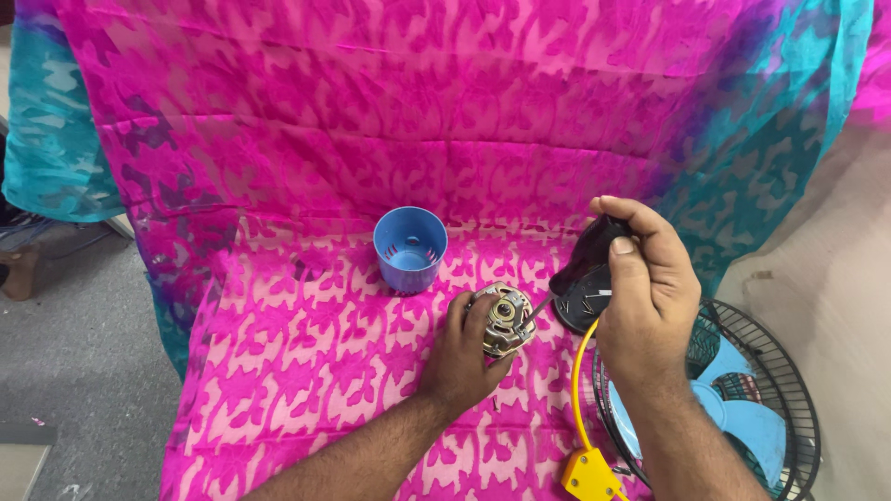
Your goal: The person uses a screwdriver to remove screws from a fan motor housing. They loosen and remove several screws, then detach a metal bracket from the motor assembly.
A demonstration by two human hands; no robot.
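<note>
My left hand [459, 357] grips a small round metal motor [506, 320] and steadies it on the pink patterned cloth [306, 371]. My right hand [645, 283] is closed around the black handle of a screwdriver [594, 243], held just right of the motor. Its thin metal shaft [541, 305] slants down-left and its tip touches the motor's edge. A black round cover [580, 301] lies under my right hand.
A blue plastic cup-shaped housing [409, 249] lies on its side behind the motor. A yellow cable [580, 380] runs down to a yellow plug [589, 475]. A fan with black wire guard and blue blades [742, 408] lies at the lower right. Grey floor [83, 371] shows on the left.
</note>
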